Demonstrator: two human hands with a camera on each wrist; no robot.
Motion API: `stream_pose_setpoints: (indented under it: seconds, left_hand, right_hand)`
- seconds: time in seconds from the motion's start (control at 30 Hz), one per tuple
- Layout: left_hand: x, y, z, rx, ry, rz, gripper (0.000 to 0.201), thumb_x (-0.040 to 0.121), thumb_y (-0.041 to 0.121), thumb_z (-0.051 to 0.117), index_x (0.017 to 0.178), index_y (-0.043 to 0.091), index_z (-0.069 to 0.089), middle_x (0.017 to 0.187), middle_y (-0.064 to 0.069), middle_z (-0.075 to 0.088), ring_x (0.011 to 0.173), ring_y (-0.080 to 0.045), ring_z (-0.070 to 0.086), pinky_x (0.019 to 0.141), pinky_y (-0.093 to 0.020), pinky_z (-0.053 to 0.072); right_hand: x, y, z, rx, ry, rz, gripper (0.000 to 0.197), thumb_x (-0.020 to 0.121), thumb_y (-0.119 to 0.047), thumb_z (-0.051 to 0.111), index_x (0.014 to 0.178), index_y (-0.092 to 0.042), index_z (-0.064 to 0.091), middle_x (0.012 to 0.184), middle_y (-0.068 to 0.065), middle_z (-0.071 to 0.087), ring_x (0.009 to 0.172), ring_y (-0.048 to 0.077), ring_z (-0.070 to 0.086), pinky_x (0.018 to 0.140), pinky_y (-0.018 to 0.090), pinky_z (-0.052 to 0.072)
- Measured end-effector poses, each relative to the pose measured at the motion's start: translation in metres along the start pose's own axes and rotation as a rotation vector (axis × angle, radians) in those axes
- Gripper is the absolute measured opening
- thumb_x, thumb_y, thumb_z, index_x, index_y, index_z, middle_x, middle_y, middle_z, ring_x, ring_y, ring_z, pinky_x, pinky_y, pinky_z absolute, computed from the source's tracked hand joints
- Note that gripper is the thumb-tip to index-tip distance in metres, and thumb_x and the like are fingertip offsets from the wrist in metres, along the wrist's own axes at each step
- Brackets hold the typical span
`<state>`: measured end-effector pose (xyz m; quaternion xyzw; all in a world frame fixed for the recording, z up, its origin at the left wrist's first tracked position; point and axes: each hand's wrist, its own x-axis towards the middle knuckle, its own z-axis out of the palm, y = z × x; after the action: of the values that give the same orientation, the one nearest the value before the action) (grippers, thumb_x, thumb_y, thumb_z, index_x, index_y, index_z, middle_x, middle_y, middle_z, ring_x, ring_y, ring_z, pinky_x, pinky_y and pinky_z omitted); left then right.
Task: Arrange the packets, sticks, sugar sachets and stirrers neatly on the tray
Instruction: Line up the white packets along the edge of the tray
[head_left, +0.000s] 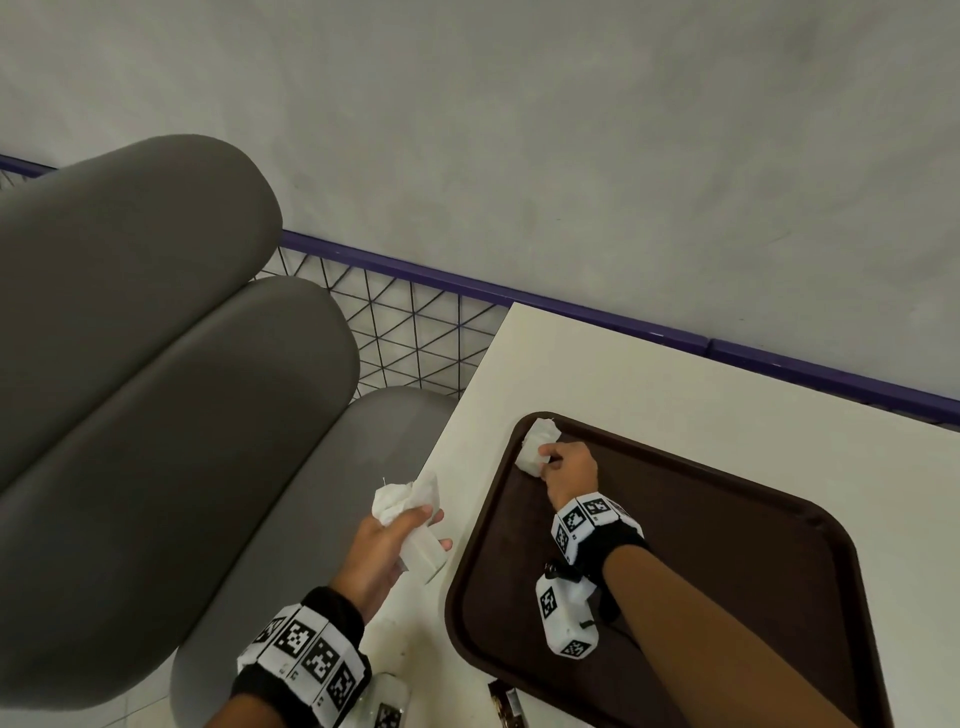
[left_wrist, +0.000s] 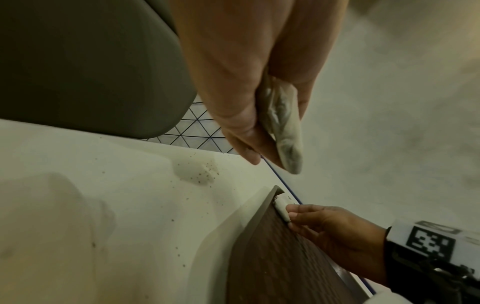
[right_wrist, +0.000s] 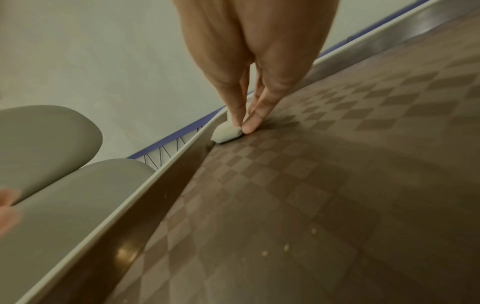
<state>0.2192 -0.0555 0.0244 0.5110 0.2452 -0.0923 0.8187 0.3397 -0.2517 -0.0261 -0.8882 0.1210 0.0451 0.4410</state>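
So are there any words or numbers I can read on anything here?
No readable words or numbers anywhere.
Wristbands: only black-and-white square code patterns, no letters.
Small dark packet at the tray's near edge: any print too blurred and cut off to read.
White tissues, table: no print visible.

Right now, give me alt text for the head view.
A person's right hand pinches a crumpled white tissue at the far left corner of a brown tray on a white table. The left hand grips another white tissue wad beside the tray, near grey seat cushions.
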Motion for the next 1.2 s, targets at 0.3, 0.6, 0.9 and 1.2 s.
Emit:
stream_pose_setpoints:
  seconds: [0.3, 0.6, 0.9, 1.2]
  left_hand:
    - [-0.008, 0.006, 0.006, 0.005, -0.011, -0.006, 0.019, 0.089, 0.002, 0.056, 0.105, 0.011, 0.058, 0.104, -0.012, 0.060, 0.093, -0.033, 0.060, 0.056, -0.029, 0.057]
    - [-0.015, 0.001, 0.012, 0.005, -0.051, -0.014, 0.017, 0.087, -0.001, 0.058, 0.103, 0.006, 0.059, 0.092, -0.012, 0.066, 0.075, -0.027, 0.068, 0.060, -0.034, 0.059]
    - [-0.025, -0.001, 0.018, 0.012, -0.080, -0.021, 0.035, 0.087, -0.001, 0.058, 0.121, 0.004, 0.051, 0.105, -0.019, 0.064, 0.072, -0.025, 0.069, 0.059, -0.033, 0.059]
    - [-0.022, -0.004, 0.018, 0.013, -0.085, -0.003, 0.036, 0.086, 0.001, 0.061, 0.120, 0.002, 0.052, 0.108, -0.020, 0.063, 0.080, -0.027, 0.069, 0.061, -0.035, 0.059]
  right_hand:
    - [-0.010, -0.006, -0.009, -0.066, -0.091, -0.044, 0.036, 0.086, 0.004, 0.053, 0.120, -0.006, 0.059, 0.107, 0.010, 0.049, 0.087, 0.015, 0.050, 0.075, 0.014, 0.035]
    - [-0.065, -0.041, -0.022, 0.236, -0.355, -0.199, 0.020, 0.090, -0.016, 0.056, 0.109, -0.013, 0.062, 0.097, -0.003, 0.057, 0.087, 0.012, 0.054, 0.082, 0.028, 0.048]
    - [-0.092, -0.048, -0.023, 0.333, -0.538, -0.192, 0.013, 0.084, -0.006, 0.063, 0.079, -0.016, 0.057, 0.076, 0.002, 0.056, 0.066, 0.007, 0.054, 0.060, 0.011, 0.047]
    - [-0.107, -0.042, -0.020, 0.487, -0.425, -0.224, 0.028, 0.082, 0.009, 0.058, 0.078, -0.015, 0.045, 0.078, 0.001, 0.050, 0.068, 0.017, 0.051, 0.059, 0.019, 0.051]
